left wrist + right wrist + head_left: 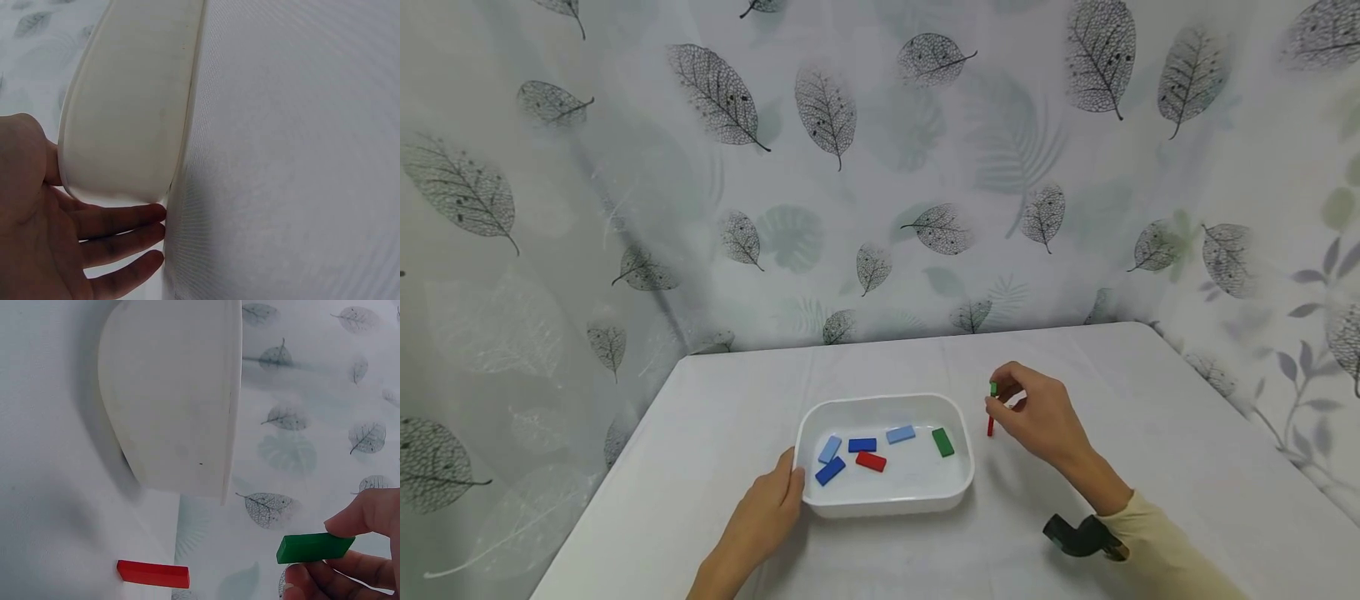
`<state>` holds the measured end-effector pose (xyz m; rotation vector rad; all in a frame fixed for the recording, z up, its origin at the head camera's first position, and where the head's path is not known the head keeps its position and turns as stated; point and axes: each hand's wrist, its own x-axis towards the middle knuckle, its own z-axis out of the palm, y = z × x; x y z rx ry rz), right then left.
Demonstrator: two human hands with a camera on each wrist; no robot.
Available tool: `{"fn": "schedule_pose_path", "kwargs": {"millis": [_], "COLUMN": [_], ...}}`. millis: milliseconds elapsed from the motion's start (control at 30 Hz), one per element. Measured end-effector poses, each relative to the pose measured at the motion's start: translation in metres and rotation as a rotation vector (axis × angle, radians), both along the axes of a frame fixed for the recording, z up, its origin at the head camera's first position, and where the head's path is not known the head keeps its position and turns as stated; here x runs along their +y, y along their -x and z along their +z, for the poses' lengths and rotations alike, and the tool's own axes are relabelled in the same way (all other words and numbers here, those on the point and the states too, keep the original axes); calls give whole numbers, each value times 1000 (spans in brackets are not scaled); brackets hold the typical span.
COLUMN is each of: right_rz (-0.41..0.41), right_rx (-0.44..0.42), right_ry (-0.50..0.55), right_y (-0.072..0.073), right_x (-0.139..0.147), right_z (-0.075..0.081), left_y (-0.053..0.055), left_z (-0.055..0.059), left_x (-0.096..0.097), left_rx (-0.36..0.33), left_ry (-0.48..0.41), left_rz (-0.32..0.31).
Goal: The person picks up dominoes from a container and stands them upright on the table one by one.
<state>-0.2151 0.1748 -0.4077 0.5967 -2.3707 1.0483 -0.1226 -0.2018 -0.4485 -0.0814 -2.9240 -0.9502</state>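
Note:
My right hand (1037,412) pinches a green block (314,547) between thumb and fingers, to the right of a white tray (887,506). Below the held piece, a red block (153,574) stands on end on the table, and a gap separates the two in the right wrist view. At the tray's left side, my left hand (767,508) grips it, thumb by the rim and fingers against the outer wall. Inside the tray lie several blocks: dark blue (831,471), light blue (901,434), a red one (871,461) and a green one (943,442).
A white cloth covers the table (880,558). Leaf-patterned curtains (865,167) hang behind it and on both sides. A black curved device (1078,535) sits at the right wrist, by the beige sleeve (1157,550).

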Motion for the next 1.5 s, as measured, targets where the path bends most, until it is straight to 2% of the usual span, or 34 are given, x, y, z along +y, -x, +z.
{"fn": "schedule_pose_path", "kwargs": {"millis": [433, 767, 1000, 1500], "right_rz": [-58, -100, -107, -89], "right_rx": [21, -10, -98, -234], "right_ry": [-9, -12, -39, -85], "right_y": [4, 10, 15, 31], "right_x": [19, 38, 49, 60], "right_z": [-2, -9, -16, -40], "left_y": [0, 0, 1, -1], "left_z": [1, 1, 1, 1], "left_x": [0, 1, 2, 0], "left_rx": [13, -7, 14, 2], "left_ry": [-2, -4, 4, 2], "left_rz": [-8, 1, -11, 1]}}
